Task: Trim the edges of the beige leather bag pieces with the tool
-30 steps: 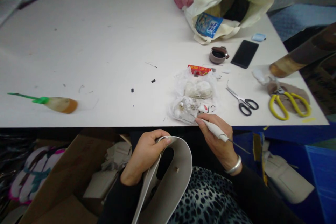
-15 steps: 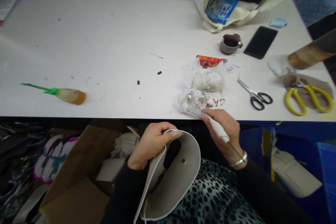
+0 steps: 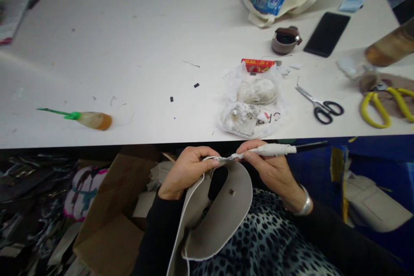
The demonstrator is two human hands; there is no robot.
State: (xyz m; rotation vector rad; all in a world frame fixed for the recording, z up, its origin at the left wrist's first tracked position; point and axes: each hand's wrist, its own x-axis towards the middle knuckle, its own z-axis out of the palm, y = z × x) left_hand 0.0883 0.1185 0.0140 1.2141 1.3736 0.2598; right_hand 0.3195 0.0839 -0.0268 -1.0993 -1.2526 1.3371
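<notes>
My left hand (image 3: 190,170) pinches the top rim of a beige leather-like bag piece (image 3: 226,215), which hangs open over my lap. A dark oval opening and a small metal fitting show on the piece. In my right hand (image 3: 271,170) is a slim tool with a white-wrapped handle (image 3: 274,150), held between thumb and fingers. From its rear end a dark rod or cord sticks out to the right. Its tip points left at the rim, close beside my left fingertips; whether it touches cannot be made out.
On the white table (image 3: 129,51) lie a clear plastic pack (image 3: 241,118), scissors (image 3: 318,103), yellow-handled cutters (image 3: 375,110), a phone (image 3: 327,34) and a green-tipped bottle (image 3: 92,120). A cloth bag (image 3: 304,4) stands behind. Below the edge are a cardboard box (image 3: 110,207) and a blue bin (image 3: 381,155).
My right hand has brought the tool from the plastic pack at the table edge down and left to the bag rim. The tool has turned to lie nearly level. My left hand keeps its pinch.
</notes>
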